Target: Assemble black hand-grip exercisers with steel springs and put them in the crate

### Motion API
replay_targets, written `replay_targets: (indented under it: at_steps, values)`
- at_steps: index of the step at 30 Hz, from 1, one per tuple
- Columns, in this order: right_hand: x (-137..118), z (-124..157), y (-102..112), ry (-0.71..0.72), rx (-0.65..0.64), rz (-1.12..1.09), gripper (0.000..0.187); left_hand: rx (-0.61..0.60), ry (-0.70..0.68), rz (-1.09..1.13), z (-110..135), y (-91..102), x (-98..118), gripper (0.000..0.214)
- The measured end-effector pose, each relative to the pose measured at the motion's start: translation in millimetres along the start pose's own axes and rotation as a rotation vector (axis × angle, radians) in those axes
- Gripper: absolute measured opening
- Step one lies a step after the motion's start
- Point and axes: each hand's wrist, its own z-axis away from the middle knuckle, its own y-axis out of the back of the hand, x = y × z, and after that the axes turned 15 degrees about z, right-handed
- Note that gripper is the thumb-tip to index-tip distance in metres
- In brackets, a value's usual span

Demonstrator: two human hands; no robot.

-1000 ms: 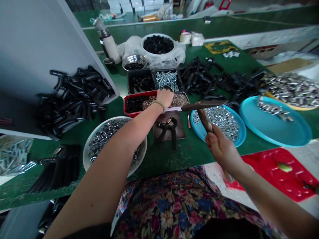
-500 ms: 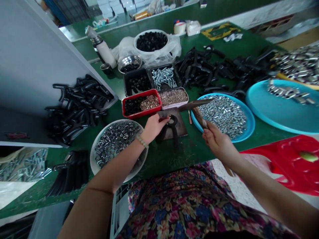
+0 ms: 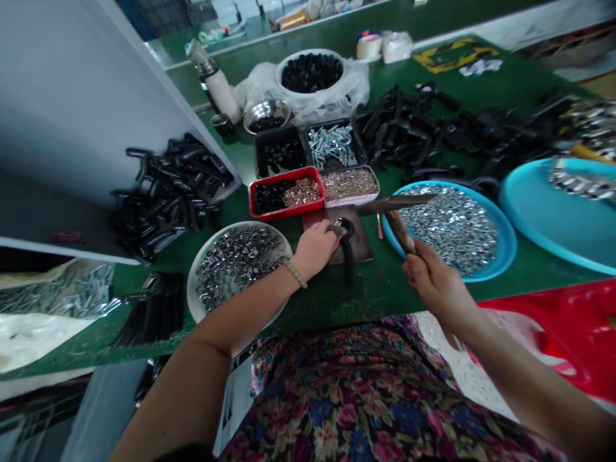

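My left hand (image 3: 316, 249), with a beaded bracelet at the wrist, is closed on a black curved handle part (image 3: 350, 260). The part has a round loop at its top, where a bit of shiny metal shows, and lies on a dark metal plate (image 3: 366, 247). My fingers hide its left side. In my right hand (image 3: 436, 279) is a hammer (image 3: 402, 232), gripped by its wooden handle. Its long dark head (image 3: 394, 203) hovers to the right of the loop, apart from it, over the edge of a blue tray.
A white bowl of metal rings (image 3: 191, 285) stands at left. Behind the plate are a red tray (image 3: 289, 211), a white tray of small rivets (image 3: 351, 183) and a black tray of screws (image 3: 332, 144). The blue tray (image 3: 510, 256) holds small metal pieces. Black handles (image 3: 168, 192) are heaped leftward.
The view has shifted, so the bench appears farther right. My left fingers have gone from a pinch at the loop to a lower, fuller grip over the part. The hammer stays raised beside it.
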Motion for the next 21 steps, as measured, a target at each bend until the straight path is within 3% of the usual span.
replay_targets:
  at_steps: [5, 11, 16, 21]
  values:
    - [1, 3, 0, -0.134, -0.067, -0.010, 0.050, -0.084, -0.090, -0.078, 3, 1.9, -1, 0.025]
    - [-6, 4, -4, -0.103, -0.084, 0.039, 0.039, -0.066, -0.084, -0.090, 9, 6.0, 1, 0.027]
    - [-10, 4, -13, -0.070, -0.066, 0.076, 0.041, -0.089, -0.130, -0.055, 9, 10.2, 1, 0.026]
    - [-27, 2, -6, 0.061, -0.066, 0.124, 0.045, -0.003, 0.048, 0.145, 28, 13.7, 1, 0.025]
